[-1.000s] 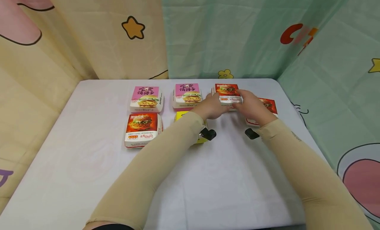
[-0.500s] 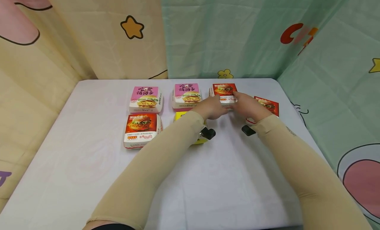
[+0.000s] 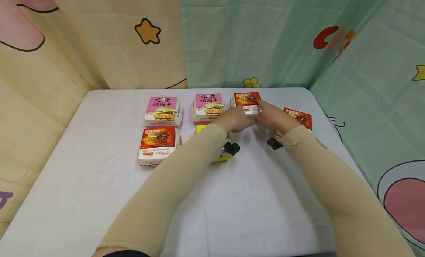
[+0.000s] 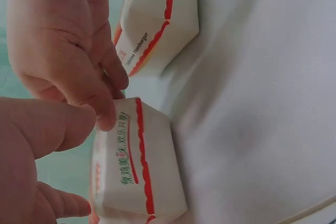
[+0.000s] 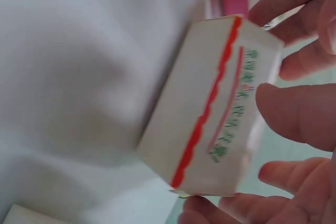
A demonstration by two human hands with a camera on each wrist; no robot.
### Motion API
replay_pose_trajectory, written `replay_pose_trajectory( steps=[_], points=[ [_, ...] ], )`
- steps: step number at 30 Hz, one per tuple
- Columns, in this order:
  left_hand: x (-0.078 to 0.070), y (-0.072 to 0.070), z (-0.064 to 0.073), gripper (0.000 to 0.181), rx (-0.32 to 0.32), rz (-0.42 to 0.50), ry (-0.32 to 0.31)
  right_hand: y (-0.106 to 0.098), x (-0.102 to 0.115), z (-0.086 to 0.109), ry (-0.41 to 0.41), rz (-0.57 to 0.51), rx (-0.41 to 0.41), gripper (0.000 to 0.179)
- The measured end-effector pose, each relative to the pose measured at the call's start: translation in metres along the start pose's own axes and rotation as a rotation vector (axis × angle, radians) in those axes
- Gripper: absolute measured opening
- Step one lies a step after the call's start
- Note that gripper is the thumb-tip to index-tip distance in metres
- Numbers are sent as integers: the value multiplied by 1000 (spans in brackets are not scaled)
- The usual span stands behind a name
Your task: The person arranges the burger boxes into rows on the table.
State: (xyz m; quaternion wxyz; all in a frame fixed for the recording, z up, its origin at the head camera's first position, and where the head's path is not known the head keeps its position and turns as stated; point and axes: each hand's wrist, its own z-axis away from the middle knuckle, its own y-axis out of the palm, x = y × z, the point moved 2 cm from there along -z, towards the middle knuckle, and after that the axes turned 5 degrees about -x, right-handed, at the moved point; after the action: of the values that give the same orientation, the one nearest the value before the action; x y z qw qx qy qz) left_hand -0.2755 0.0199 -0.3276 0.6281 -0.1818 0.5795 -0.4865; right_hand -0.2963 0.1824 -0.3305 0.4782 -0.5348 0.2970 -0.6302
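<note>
A red-and-white burger box (image 3: 246,101) sits in the back row on the white table, its front side toward me. My right hand (image 3: 275,116) holds its right end, with the thumb on the front and the fingers around the end, as the right wrist view of this box (image 5: 210,108) shows. My left hand (image 3: 233,120) is at the box's left end; its extended fingers (image 5: 299,17) touch or nearly touch that end. Directly left stands a pink burger box (image 3: 209,106). To the right, partly behind my right hand, a second red burger box (image 3: 300,118) lies turned askew.
Another pink box (image 3: 162,111) stands at the back left, with a red burger box (image 3: 159,144) in front of it. My left forearm mostly covers a yellow box (image 3: 200,128). Patterned curtains (image 3: 239,39) border the table's back and sides. Black wrist cameras (image 3: 275,143) hang at both wrists.
The red box in my hands has slid left toward the pink box, and my right hand has moved left with it. My left hand has shifted slightly left.
</note>
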Motion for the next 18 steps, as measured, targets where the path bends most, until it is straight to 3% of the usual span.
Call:
replay_pose_trajectory(
  steps=[4,6,12,15,18],
  points=[
    [-8,-1,5,86,-60,-19,6,-12,-3,15,9,-65,-39,85],
    [-15,0,9,91,-82,-31,10,-22,-11,25,29,-42,-62,85],
    [-34,11,21,91,-77,-51,59,-44,-59,42,109,44,-137,80],
    [-41,19,25,90,-60,-61,90,-48,-85,47,160,53,-117,80],
    [-45,28,26,87,-49,-55,116,-46,-102,49,180,40,-41,82]
  ],
)
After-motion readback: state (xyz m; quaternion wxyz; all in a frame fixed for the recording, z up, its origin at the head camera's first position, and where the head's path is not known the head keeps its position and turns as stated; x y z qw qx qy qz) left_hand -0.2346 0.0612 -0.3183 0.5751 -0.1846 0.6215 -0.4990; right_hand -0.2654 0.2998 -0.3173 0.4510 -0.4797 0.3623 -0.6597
